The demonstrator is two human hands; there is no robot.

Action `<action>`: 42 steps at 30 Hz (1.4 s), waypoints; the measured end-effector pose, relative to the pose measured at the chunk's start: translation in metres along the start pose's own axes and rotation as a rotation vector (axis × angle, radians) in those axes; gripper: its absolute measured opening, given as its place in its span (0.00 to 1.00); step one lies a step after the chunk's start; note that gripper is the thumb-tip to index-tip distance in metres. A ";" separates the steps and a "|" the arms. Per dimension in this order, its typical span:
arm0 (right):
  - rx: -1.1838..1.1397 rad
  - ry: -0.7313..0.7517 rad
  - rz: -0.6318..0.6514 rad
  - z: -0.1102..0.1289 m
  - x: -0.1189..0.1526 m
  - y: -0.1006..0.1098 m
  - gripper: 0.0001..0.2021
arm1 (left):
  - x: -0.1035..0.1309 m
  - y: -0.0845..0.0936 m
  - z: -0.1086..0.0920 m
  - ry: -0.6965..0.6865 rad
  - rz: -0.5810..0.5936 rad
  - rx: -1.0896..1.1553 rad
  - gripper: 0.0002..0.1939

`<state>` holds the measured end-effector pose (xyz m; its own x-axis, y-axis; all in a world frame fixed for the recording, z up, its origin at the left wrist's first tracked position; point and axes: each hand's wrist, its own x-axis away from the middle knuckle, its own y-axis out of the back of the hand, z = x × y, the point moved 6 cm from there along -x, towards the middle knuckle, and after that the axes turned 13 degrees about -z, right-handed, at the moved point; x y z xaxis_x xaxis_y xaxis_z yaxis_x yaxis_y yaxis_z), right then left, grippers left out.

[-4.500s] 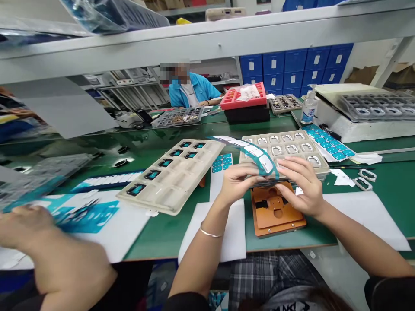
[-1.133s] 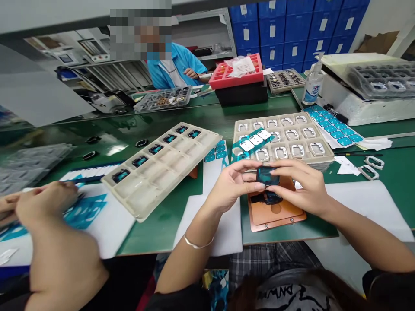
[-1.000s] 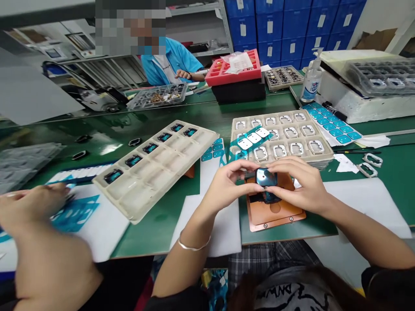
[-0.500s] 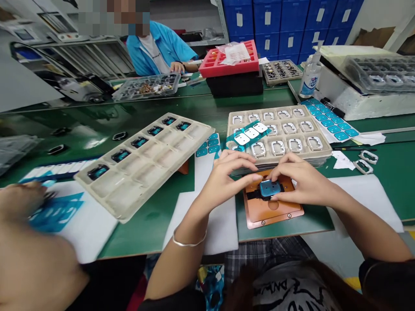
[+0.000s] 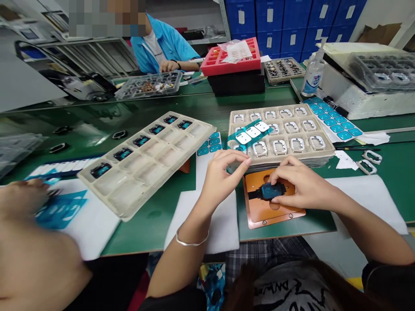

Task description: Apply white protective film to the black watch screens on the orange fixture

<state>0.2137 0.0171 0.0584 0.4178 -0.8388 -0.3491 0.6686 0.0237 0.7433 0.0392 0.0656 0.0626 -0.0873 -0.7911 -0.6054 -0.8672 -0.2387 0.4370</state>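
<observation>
On the orange plate (image 5: 253, 214) in front of me lies a dark watch case (image 5: 271, 191), seated between black pieces on either side. My right hand (image 5: 296, 183) grips its right part, with fingertips on its upper and lower edges. Up and to the left of the case, clear of it, my left hand (image 5: 225, 175) has thumb and index fingertip pinched together. Whatever may be between those fingertips is too small to make out. Just behind both hands stands a beige tray (image 5: 328, 149) of silver watch frames (image 5: 279, 147), with a blue-backed strip of white stickers (image 5: 252, 132) across it.
Left of me a second beige tray (image 5: 129, 207) holds several black watch cases. White foam sheets (image 5: 223, 233) flank the plate. Another person's arm (image 5: 29, 242) reaches in at far left; a person in a blue shirt (image 5: 168, 41) sits opposite. Two loose frames (image 5: 367, 167) lie right.
My left hand has drawn back from the case and closed its thumb and index finger. The case's top went from bright blue to dark. My right hand stays on it.
</observation>
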 end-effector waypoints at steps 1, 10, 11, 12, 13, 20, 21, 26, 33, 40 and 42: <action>-0.005 0.001 0.002 0.001 0.000 0.000 0.10 | 0.000 0.000 0.000 0.000 0.000 0.001 0.09; -0.017 0.020 -0.031 0.002 -0.001 -0.001 0.10 | 0.000 0.001 0.000 0.006 -0.004 -0.008 0.09; -0.015 0.022 -0.029 0.002 -0.001 0.000 0.10 | 0.000 0.001 0.000 0.005 -0.004 -0.012 0.09; -0.013 0.023 -0.028 0.001 -0.001 0.000 0.10 | 0.000 0.001 0.000 0.004 -0.004 -0.015 0.09; -0.010 0.023 -0.026 0.001 -0.001 0.000 0.10 | 0.000 0.001 0.000 0.005 -0.004 -0.018 0.09; 0.007 0.117 0.021 -0.001 0.001 -0.005 0.30 | 0.000 0.005 0.000 0.005 -0.048 0.000 0.08; 0.015 0.161 0.043 0.002 0.001 -0.009 0.37 | -0.001 0.007 0.000 0.005 -0.080 0.006 0.08; 0.141 0.309 0.143 0.018 -0.009 -0.039 0.47 | -0.004 0.024 0.005 0.037 -0.295 0.035 0.09; 0.237 0.380 0.157 0.020 -0.018 -0.068 0.38 | -0.006 0.026 0.015 0.073 -0.344 0.046 0.09; 0.083 0.333 0.142 0.015 -0.018 -0.052 0.33 | -0.011 0.022 0.022 0.019 -0.342 0.047 0.10; -0.008 0.314 0.031 0.015 -0.018 -0.030 0.26 | -0.013 0.022 0.021 -0.022 -0.352 0.052 0.11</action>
<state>0.1768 0.0232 0.0511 0.6071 -0.6284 -0.4863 0.6566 0.0520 0.7524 0.0110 0.0822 0.0658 0.2115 -0.6531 -0.7272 -0.8696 -0.4654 0.1651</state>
